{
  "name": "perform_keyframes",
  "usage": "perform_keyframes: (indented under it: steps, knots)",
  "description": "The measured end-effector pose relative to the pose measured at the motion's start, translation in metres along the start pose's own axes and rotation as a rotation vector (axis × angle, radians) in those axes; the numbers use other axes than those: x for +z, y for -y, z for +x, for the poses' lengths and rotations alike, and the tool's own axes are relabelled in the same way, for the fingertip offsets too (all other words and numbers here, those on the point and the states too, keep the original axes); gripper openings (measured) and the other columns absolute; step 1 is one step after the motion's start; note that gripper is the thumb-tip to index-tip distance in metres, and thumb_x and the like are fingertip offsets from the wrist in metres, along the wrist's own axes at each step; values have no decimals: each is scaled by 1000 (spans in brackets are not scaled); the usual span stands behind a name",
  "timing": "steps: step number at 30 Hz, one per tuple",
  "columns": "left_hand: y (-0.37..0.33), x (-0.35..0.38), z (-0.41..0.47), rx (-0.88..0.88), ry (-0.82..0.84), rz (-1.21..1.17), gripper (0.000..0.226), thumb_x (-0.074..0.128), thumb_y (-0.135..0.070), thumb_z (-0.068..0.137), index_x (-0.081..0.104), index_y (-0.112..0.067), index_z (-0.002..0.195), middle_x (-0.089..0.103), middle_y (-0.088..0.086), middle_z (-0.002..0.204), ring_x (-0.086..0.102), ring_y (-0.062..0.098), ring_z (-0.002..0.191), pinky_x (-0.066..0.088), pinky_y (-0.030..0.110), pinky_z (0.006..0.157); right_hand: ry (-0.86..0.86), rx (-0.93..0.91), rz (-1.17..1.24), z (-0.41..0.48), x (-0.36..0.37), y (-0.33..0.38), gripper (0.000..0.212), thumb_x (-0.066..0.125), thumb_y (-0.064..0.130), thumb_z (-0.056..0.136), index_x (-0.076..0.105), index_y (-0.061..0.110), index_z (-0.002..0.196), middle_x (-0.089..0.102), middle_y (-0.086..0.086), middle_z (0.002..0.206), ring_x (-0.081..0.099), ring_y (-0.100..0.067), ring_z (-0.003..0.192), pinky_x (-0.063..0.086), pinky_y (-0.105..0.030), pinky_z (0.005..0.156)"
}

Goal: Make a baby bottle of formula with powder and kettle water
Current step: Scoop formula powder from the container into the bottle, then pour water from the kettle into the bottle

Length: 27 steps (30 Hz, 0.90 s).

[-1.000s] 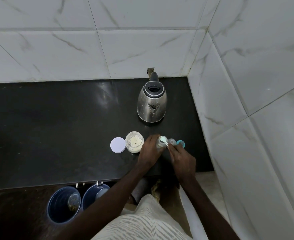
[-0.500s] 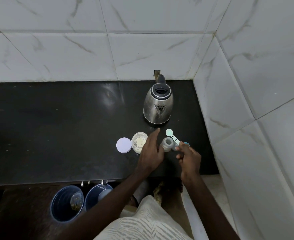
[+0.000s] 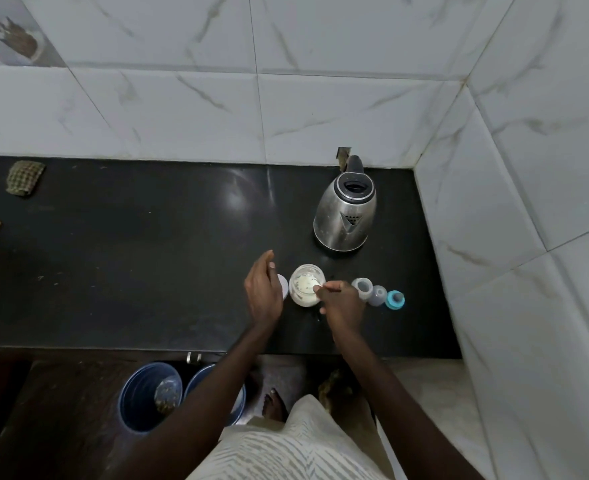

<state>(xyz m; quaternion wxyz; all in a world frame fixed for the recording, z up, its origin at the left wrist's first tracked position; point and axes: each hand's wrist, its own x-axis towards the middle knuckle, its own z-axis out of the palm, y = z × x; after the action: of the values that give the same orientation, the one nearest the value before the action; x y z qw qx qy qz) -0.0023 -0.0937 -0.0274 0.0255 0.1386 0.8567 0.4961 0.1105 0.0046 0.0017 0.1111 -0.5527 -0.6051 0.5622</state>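
The bottle (image 3: 362,288) stood open on the desk (image 3: 147,271), just right of the jar (image 3: 307,285). Your right hand (image 3: 342,304) pinched the scoop (image 3: 316,289) in the powder. Your left hand (image 3: 263,293) hung by the jar, its fingers (image 3: 268,263) loose and holding nothing. A heaped scoop could have shed powder crossing to that narrow neck, or your wrist could have tipped the unheld bottle.

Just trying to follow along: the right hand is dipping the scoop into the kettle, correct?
Not quite. In the head view the right hand is dipping the scoop into the powder jar; the kettle stands apart behind it.
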Motion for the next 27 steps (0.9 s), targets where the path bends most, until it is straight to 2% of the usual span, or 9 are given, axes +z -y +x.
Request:
perform_keyframes:
  steps: [5, 7, 9, 12, 16, 20, 22, 25, 27]
  knots:
    - [5, 0, -5, 2, 42, 21, 32, 48, -10, 106, 65, 1, 131, 68, 12, 132, 62, 25, 122, 38, 18, 103, -84, -47, -121, 3, -5, -11, 27, 75, 41, 89, 62, 17, 95, 73, -2, 81, 70, -19, 62, 54, -31, 64]
    - [1, 3, -4, 10, 46, 14, 32, 49, -12, 106, 65, 1, 130, 68, 12, 132, 62, 25, 123, 41, 24, 106, -91, -137, -217, 5, -11, -15, 20, 74, 40, 89, 64, 23, 85, 71, 3, 77, 70, -18, 70, 58, -37, 72]
    - [-7, 8, -1, 16, 49, -6, 31, 51, -12, 106, 65, 1, 130, 68, 13, 131, 62, 26, 123, 44, 32, 107, -80, -261, -273, 5, -16, -15, 17, 76, 35, 89, 66, 24, 82, 70, 7, 75, 68, -12, 71, 56, -34, 70]
    - [-23, 19, 7, 20, 66, -16, 33, 49, -16, 106, 65, -1, 131, 68, 10, 132, 61, 24, 124, 43, 30, 108, 1, -481, -376, 6, -18, -8, 9, 75, 27, 90, 71, 21, 84, 69, 10, 83, 64, -7, 80, 50, -28, 72]
    - [-48, 35, 18, 37, 76, -45, 34, 48, -20, 107, 64, -4, 132, 67, 8, 133, 61, 22, 125, 44, 30, 108, 153, -639, -592, 11, -19, 4, 17, 59, 19, 92, 67, 18, 77, 66, 5, 82, 61, -15, 83, 50, -39, 75]
    - [-77, 52, 36, 37, 175, -72, 40, 48, -31, 108, 61, -5, 136, 64, 7, 139, 56, 19, 130, 39, 26, 110, -104, -516, -390, 27, -38, 37, 21, 72, 40, 91, 67, 24, 80, 65, 10, 79, 59, -6, 76, 46, -27, 69]
    - [-96, 60, 46, 16, 212, -93, 47, 49, -40, 107, 59, -6, 139, 61, 5, 141, 54, 13, 129, 39, 25, 109, -231, -451, -232, 45, -53, 62, 23, 75, 33, 90, 64, 19, 75, 64, 5, 74, 61, -13, 71, 46, -28, 64]
    - [-127, 70, 60, -42, 282, -176, 35, 52, -38, 107, 66, -10, 121, 61, -15, 113, 46, -13, 94, 32, 14, 90, -290, -380, -99, 87, -72, 100, 9, 69, 18, 89, 67, 13, 82, 67, 0, 79, 64, -23, 77, 37, -23, 63]
    - [-142, 80, 72, -92, 317, -183, 15, 52, -41, 106, 59, -35, 94, 46, -27, 91, 47, -13, 76, 29, 16, 86, -269, -345, -72, 117, -80, 122, 12, 65, 19, 92, 71, 10, 97, 68, 1, 89, 65, -22, 88, 33, -16, 68]
